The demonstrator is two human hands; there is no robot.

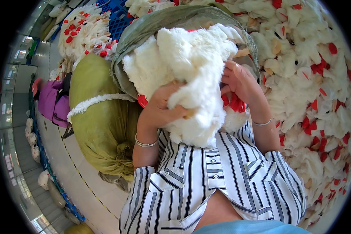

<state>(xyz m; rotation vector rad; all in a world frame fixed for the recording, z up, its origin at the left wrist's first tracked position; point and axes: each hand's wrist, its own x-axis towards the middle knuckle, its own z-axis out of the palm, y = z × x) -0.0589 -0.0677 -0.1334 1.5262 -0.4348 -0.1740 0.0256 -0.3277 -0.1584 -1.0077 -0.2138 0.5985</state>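
A white plush piece (199, 78) with long fluffy pile hangs in front of my chest, over the near side of a grey-green woven sack (144, 33). My left hand (163, 105) is closed on its left side, the thumb in front and the fingertips sunk in the fur. Beside its right edge is my right hand (241, 82), palm turned inward and fingers apart. Just below that hand shows a bit of red fabric (236, 103). More white plush (138, 64) fills the sack's mouth, and a red patch (142, 101) sticks out near my left wrist.
To the left stands a full, tied olive sack (101, 117) with a white fluffy strip (97, 102) across it. Beyond are a purple bag (52, 101) and a blue plastic pallet (123, 17). A large heap of white and red plush pieces (300, 93) covers the right side.
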